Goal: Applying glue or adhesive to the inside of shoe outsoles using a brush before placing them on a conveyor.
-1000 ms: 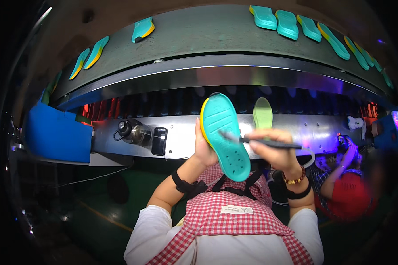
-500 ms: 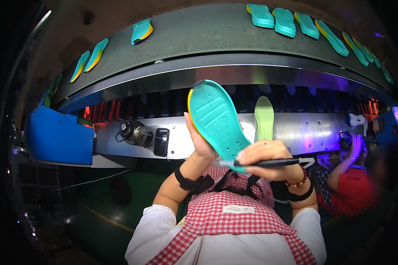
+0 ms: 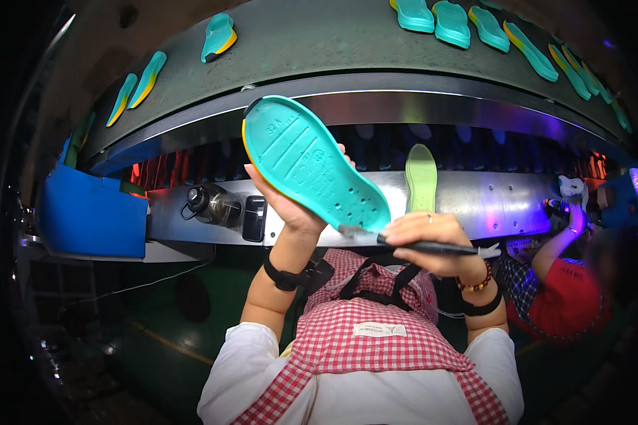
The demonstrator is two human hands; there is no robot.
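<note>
My left hand (image 3: 294, 211) grips a teal shoe sole (image 3: 312, 163) from beneath, fingers showing past its far side. The sole is tilted, its broad inner face toward me, with a yellow rim and a black patch at the upper-left end. Small holes dot its lower-right end. In my right hand (image 3: 432, 230) is a brush (image 3: 443, 248) with a black handle, held crosswise. Its greyish tip, slightly blurred, is at the sole's lower edge; whether it touches I cannot tell. A pale green sole-shaped piece (image 3: 421, 180) rests beyond my right hand.
Across the far side, a dark conveyor belt (image 3: 319, 42) carries several teal soles (image 3: 452, 25). On the metal ledge (image 3: 468, 202) are a dark bottle (image 3: 216, 205) and a phone (image 3: 254, 218). A blue bin (image 3: 92, 212) is at left; a co-worker in red (image 3: 571, 294) sits at right.
The held sole has moved up and left and turned, its lower end swinging right. The brush tip has shifted from over its lower end to its lower edge.
</note>
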